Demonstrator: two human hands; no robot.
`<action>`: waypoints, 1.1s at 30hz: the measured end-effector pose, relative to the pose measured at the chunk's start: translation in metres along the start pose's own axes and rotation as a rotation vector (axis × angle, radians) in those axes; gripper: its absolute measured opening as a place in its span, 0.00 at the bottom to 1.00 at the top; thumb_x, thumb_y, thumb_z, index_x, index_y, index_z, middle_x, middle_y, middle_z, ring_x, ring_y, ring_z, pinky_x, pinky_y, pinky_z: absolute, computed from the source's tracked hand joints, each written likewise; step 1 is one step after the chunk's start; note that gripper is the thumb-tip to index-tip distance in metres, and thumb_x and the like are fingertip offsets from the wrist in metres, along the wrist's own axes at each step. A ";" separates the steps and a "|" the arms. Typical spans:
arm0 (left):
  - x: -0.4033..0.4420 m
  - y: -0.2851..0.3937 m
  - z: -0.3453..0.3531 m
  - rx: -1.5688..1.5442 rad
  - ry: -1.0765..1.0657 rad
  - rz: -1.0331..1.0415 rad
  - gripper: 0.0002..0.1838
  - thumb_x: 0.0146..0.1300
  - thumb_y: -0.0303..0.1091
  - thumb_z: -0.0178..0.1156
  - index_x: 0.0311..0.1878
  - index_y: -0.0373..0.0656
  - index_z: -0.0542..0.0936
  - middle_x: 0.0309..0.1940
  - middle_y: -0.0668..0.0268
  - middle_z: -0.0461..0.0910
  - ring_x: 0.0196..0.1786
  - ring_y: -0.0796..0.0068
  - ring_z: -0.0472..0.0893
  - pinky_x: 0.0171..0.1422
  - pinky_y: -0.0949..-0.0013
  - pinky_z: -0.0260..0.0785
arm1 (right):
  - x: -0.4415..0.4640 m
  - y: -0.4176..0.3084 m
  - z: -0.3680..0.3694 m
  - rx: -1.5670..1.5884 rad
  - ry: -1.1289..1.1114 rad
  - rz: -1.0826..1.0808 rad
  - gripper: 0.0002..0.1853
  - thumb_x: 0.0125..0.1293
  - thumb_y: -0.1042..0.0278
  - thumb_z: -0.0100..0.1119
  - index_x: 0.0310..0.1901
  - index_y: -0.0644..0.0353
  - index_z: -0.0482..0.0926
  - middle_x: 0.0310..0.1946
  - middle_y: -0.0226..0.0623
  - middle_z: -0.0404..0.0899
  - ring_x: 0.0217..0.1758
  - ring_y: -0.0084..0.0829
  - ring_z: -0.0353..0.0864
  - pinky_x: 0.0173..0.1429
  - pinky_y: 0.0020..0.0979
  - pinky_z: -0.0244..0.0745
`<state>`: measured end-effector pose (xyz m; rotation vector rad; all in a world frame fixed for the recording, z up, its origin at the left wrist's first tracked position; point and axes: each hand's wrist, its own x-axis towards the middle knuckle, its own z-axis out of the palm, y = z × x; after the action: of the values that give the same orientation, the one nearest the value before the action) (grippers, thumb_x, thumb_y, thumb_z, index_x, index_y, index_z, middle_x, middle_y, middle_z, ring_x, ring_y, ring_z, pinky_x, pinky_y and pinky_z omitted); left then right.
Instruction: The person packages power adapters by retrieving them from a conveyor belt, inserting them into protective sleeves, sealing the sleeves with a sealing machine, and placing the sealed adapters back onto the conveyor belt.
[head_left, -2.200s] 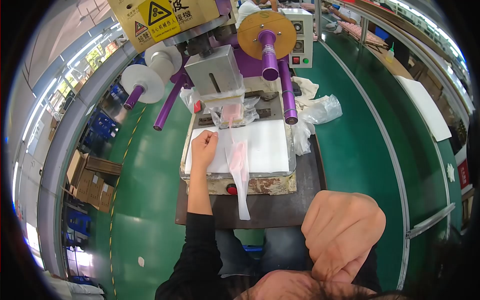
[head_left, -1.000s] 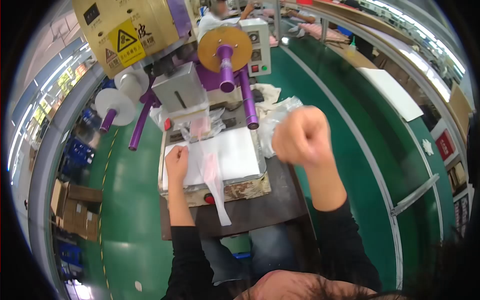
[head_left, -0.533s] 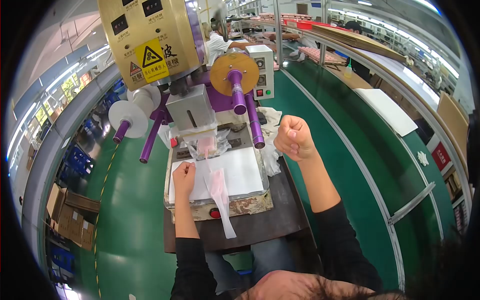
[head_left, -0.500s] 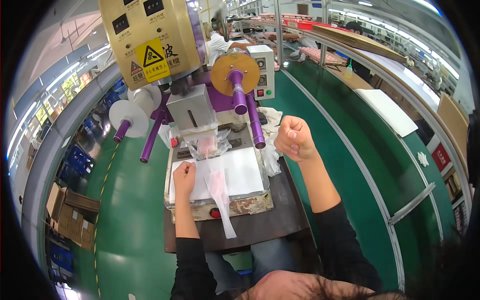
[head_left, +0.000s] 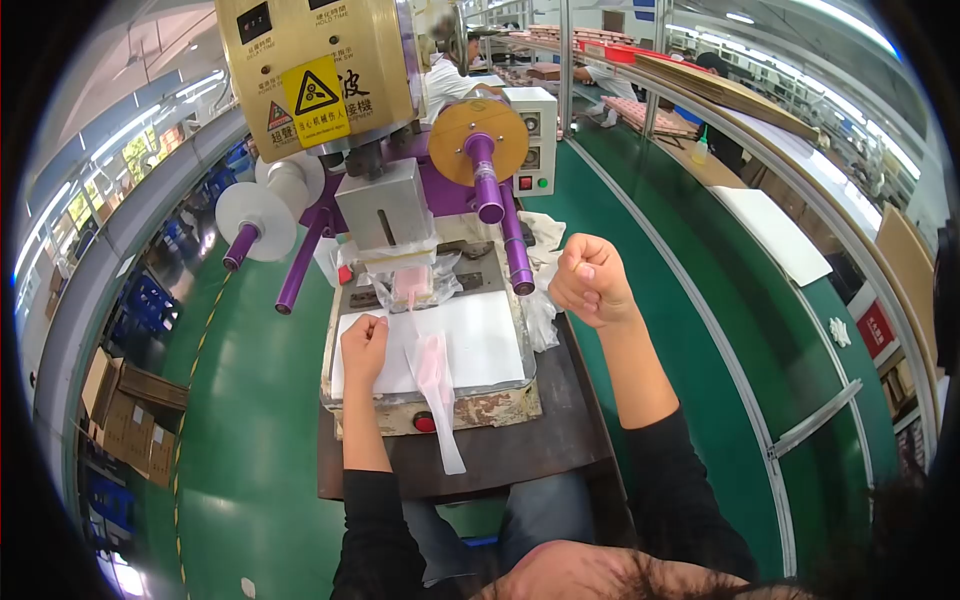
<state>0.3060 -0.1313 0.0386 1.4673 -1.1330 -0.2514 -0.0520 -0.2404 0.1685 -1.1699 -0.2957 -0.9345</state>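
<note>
My left hand (head_left: 363, 345) is curled into a fist at the left edge of the white sheet (head_left: 485, 345) on the machine's base. Raised at the right of the machine is my right hand (head_left: 592, 281), its fingers folded in; nothing shows in either fist. A translucent strip with a pale pink part (head_left: 433, 365) lies across the sheet, its tail hanging over the front edge. Behind it, a pink piece (head_left: 411, 284) rests on clear film, under the metal block (head_left: 385, 212) of the ultrasonic press (head_left: 385, 75). Neither hand touches the strip.
Purple rods (head_left: 303, 262) and a tan disc (head_left: 478, 140) stick out from the press near my hands. A red button (head_left: 425, 423) sits on the base's front. At right runs a green conveyor (head_left: 690, 330) with a white sheet (head_left: 770, 233). People work farther back.
The view has shifted slightly, so the press sits a little differently in the picture. Both fists keep their pose, and the strip lies as before.
</note>
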 end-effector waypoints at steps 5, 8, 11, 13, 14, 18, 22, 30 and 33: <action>-0.001 0.001 -0.003 0.014 -0.005 -0.013 0.13 0.70 0.32 0.64 0.30 0.35 0.78 0.18 0.75 0.70 0.24 0.86 0.64 0.27 0.71 0.56 | -0.001 0.000 -0.004 -0.014 -0.008 -0.010 0.07 0.71 0.66 0.63 0.41 0.58 0.77 0.14 0.18 0.64 0.12 0.14 0.59 0.22 0.24 0.57; 0.003 -0.005 0.006 0.080 -0.003 0.041 0.12 0.69 0.33 0.64 0.32 0.35 0.79 0.19 0.70 0.74 0.24 0.81 0.68 0.29 0.68 0.61 | -0.002 -0.002 0.001 -0.055 0.037 -0.005 0.08 0.71 0.64 0.64 0.42 0.59 0.77 0.14 0.18 0.63 0.12 0.13 0.58 0.20 0.23 0.54; -0.001 -0.001 -0.004 0.226 0.014 0.098 0.12 0.67 0.37 0.64 0.35 0.37 0.81 0.23 0.57 0.80 0.27 0.69 0.76 0.35 0.62 0.69 | -0.004 0.000 0.002 -0.150 0.046 -0.051 0.10 0.71 0.63 0.63 0.42 0.59 0.75 0.13 0.18 0.62 0.12 0.12 0.58 0.18 0.22 0.51; 0.001 -0.015 -0.004 0.240 0.014 0.077 0.14 0.66 0.40 0.64 0.35 0.36 0.80 0.24 0.55 0.80 0.27 0.67 0.78 0.34 0.60 0.69 | -0.001 -0.003 0.009 -0.130 0.020 -0.065 0.10 0.71 0.63 0.62 0.39 0.58 0.73 0.13 0.19 0.62 0.11 0.13 0.57 0.18 0.22 0.50; 0.001 -0.012 -0.002 0.192 0.044 0.089 0.13 0.67 0.38 0.65 0.34 0.35 0.80 0.21 0.61 0.77 0.26 0.74 0.74 0.32 0.64 0.66 | 0.002 -0.004 0.012 -0.108 0.002 -0.070 0.10 0.72 0.64 0.61 0.37 0.57 0.71 0.13 0.19 0.62 0.10 0.14 0.56 0.18 0.22 0.50; -0.001 -0.004 0.000 0.098 0.048 0.056 0.13 0.67 0.37 0.65 0.33 0.35 0.80 0.19 0.63 0.76 0.23 0.76 0.71 0.30 0.66 0.65 | 0.006 -0.007 0.022 -0.111 0.000 -0.053 0.13 0.74 0.60 0.60 0.34 0.55 0.69 0.13 0.21 0.62 0.11 0.15 0.54 0.18 0.22 0.52; 0.000 -0.002 -0.001 0.075 0.016 0.040 0.13 0.68 0.35 0.65 0.32 0.35 0.80 0.19 0.70 0.75 0.24 0.82 0.68 0.29 0.70 0.62 | 0.004 -0.004 0.022 -0.064 0.019 -0.043 0.17 0.75 0.55 0.61 0.32 0.54 0.69 0.14 0.22 0.63 0.11 0.15 0.55 0.19 0.22 0.53; -0.002 0.000 -0.001 0.047 -0.013 0.015 0.13 0.69 0.34 0.64 0.32 0.34 0.79 0.20 0.76 0.72 0.25 0.87 0.65 0.29 0.73 0.58 | 0.002 -0.011 0.044 -0.438 -0.054 -0.002 0.24 0.73 0.43 0.62 0.33 0.56 0.70 0.21 0.28 0.69 0.18 0.17 0.63 0.23 0.22 0.60; -0.001 0.000 0.000 0.045 -0.014 0.013 0.13 0.69 0.34 0.65 0.32 0.34 0.79 0.19 0.74 0.72 0.25 0.86 0.65 0.28 0.72 0.58 | -0.001 -0.015 0.072 -0.454 -0.100 -0.056 0.28 0.68 0.37 0.65 0.37 0.59 0.72 0.28 0.33 0.72 0.24 0.21 0.69 0.27 0.23 0.66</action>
<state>0.3053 -0.1308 0.0377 1.4989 -1.1654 -0.2286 -0.0456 -0.1778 0.2070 -1.6346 -0.2019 -1.0245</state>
